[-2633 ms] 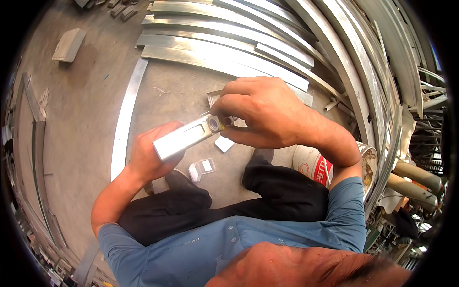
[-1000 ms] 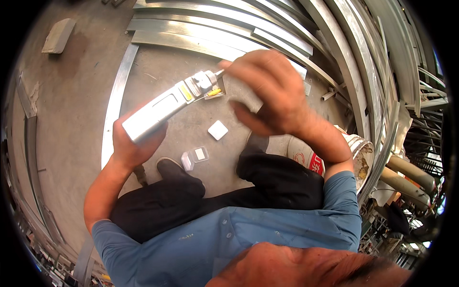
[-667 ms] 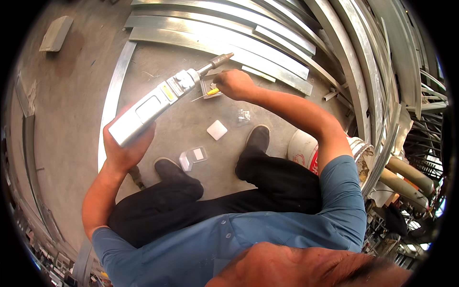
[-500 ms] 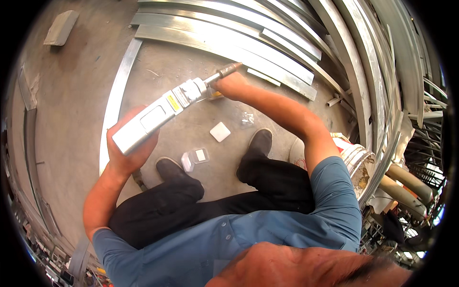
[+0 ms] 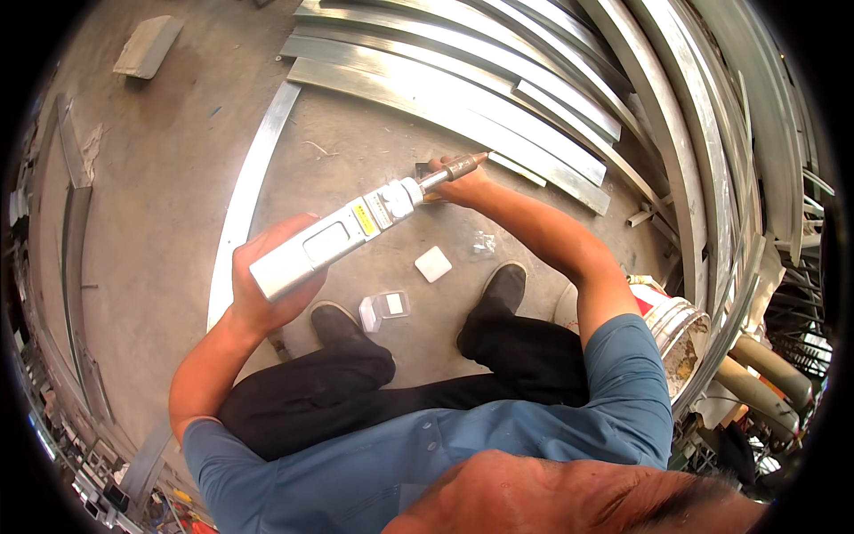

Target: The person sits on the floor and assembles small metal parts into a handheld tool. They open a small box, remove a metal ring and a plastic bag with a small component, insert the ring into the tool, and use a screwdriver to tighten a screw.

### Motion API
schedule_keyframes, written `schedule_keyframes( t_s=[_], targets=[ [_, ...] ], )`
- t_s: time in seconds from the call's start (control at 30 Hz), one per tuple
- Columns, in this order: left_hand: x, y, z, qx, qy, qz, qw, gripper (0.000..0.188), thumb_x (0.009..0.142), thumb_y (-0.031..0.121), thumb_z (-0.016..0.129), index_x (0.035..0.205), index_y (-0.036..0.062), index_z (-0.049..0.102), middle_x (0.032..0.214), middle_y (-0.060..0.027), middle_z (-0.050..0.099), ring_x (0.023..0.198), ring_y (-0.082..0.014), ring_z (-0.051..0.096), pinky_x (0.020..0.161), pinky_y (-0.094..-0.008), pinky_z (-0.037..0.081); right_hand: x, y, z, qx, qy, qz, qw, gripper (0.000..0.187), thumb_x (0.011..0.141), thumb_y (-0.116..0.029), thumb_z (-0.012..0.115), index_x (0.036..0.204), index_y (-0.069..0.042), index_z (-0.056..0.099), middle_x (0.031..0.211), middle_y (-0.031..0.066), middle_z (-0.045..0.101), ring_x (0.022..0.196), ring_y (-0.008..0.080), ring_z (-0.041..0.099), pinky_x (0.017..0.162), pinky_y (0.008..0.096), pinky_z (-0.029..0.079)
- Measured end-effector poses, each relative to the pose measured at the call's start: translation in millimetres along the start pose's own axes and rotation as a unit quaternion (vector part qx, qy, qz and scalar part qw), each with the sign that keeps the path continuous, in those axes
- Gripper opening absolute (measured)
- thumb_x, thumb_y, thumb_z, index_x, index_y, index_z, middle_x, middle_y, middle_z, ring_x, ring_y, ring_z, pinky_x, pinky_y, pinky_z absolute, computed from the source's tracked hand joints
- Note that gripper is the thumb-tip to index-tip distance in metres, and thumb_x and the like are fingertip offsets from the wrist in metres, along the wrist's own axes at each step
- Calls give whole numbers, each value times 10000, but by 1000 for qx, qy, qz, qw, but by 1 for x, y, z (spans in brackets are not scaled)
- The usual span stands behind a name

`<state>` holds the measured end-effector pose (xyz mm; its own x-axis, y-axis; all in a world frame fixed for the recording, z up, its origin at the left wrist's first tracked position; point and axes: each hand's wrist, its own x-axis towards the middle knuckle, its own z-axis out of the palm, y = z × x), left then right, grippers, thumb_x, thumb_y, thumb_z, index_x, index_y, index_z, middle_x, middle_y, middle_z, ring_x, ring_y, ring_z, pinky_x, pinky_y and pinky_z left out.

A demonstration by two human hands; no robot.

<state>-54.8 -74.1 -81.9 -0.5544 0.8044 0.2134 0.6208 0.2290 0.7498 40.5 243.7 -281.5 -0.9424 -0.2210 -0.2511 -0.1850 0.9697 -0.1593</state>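
Note:
A silver box-shaped laser welding gun (image 5: 320,245) with a yellow label and a coppery nozzle (image 5: 464,165) points up and to the right. My left hand (image 5: 253,303) is wrapped round the rear end of its body. At the nozzle end, my right hand (image 5: 467,190) is closed about the tip, its fingers partly hidden behind it. Part of a small dark object shows beside those fingers; what it is I cannot make out. On the floor below lie a white square piece (image 5: 433,264), an open clear plastic case (image 5: 391,305) and a small clear bag (image 5: 483,242).
Long silver metal profiles (image 5: 445,107) lie across the far floor, and more are stacked at the right. A single strip (image 5: 253,196) runs along the left. A dirty white bucket (image 5: 680,329) stands beside my right arm. A pale block (image 5: 147,46) rests at the far left.
The whole scene has shifted right and down in the picture. The welding gun has moved slightly right and nearer over the floor, with both hands still on it.

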Motion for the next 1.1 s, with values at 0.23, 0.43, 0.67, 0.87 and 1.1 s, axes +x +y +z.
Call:
schedule_keyframes(
  t_s=[0.23, 0.43, 0.67, 0.87, 1.1],
  targets=[
    [0, 3, -1, -1, -14, -17, 1000, 368, 782, -47, 767, 1135, -61, 665, 990, -135, 731, 863, -210, 728, 779, -295, 568, 2, 3, -20, 27, -73, 18, 997, 163, 915, -168, 613, 1067, -156, 672, 1047, 63, 706, 1014, 253, 705, 786, 391, 583],
    [-3, -1, 1, 14, -16, -18, 1000, 376, 780, -40, 774, 1138, -60, 664, 987, -139, 735, 866, -217, 736, 780, -298, 573, -5, 23, -24, 111, -68, 28, 991, 227, 878, -260, 679, 1061, -125, 661, 957, 111, 701, 936, 305, 692, 777, 412, 551],
    [-2, -1, 0, 12, -22, -24, 999, 383, 784, -28, 779, 1149, -57, 664, 1013, -147, 740, 885, -215, 741, 790, -295, 573, -64, -1, -102, 408, -44, 36, 911, 166, 910, -207, 709, 960, -52, 677, 877, 97, 681, 847, 291, 665, 769, 395, 522],
    [-1, -3, 6, 10, -35, -37, 999, 396, 787, -28, 778, 1164, -49, 659, 1017, -141, 740, 900, -203, 737, 805, -295, 569, -89, -32, -207, 513, 89, -174, 836, 130, 906, -157, 732, 981, -56, 698, 908, 92, 671, 842, 300, 664, 783, 406, 520],
    [-2, -1, 13, -40, -67, -32, 996, 409, 782, -18, 781, 1170, -33, 652, 1019, -132, 732, 902, -211, 730, 807, -302, 564, -46, -50, -235, 472, 79, -236, 846, 115, 908, -99, 720, 993, -22, 718, 939, 108, 661, 869, 274, 667, 743, 377, 519]
  ],
)
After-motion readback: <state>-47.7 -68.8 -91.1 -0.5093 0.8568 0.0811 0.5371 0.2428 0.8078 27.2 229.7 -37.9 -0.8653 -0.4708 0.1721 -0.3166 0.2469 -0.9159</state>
